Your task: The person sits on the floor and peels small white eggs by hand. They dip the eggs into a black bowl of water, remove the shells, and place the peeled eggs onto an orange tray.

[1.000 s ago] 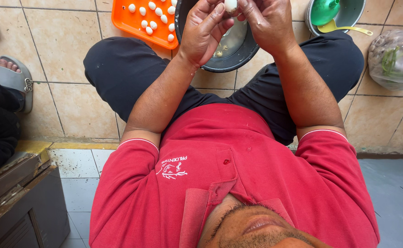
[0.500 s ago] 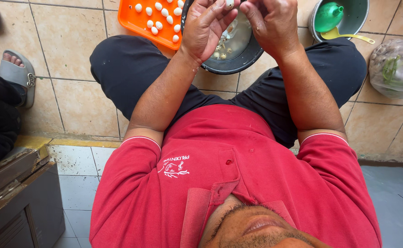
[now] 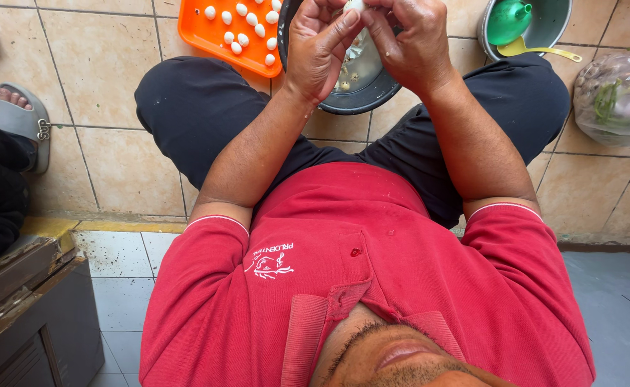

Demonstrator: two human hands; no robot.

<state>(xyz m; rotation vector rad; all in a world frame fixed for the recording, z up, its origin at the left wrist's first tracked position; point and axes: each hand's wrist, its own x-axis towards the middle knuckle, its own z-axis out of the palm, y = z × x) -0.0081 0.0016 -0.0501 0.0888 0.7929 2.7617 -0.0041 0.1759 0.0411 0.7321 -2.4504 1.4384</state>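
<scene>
A small white egg (image 3: 356,5) is pinched between the fingertips of the left hand (image 3: 322,46) and the right hand (image 3: 411,43), at the top edge of the view. It is held above a dark bowl (image 3: 354,100) containing shell bits. Just left of the bowl, an orange tray (image 3: 207,36) of peeled eggs (image 3: 247,29) is seen on the tiled floor (image 3: 107,143). Well to the right, a green funnel (image 3: 508,21) is seen in a metal pot (image 3: 555,25).

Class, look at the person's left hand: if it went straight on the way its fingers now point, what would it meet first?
The left hand points its fingers toward the right hand, so it would likely meet the small white egg pinched between them first; depth is unclear at the picture's top edge.
</scene>
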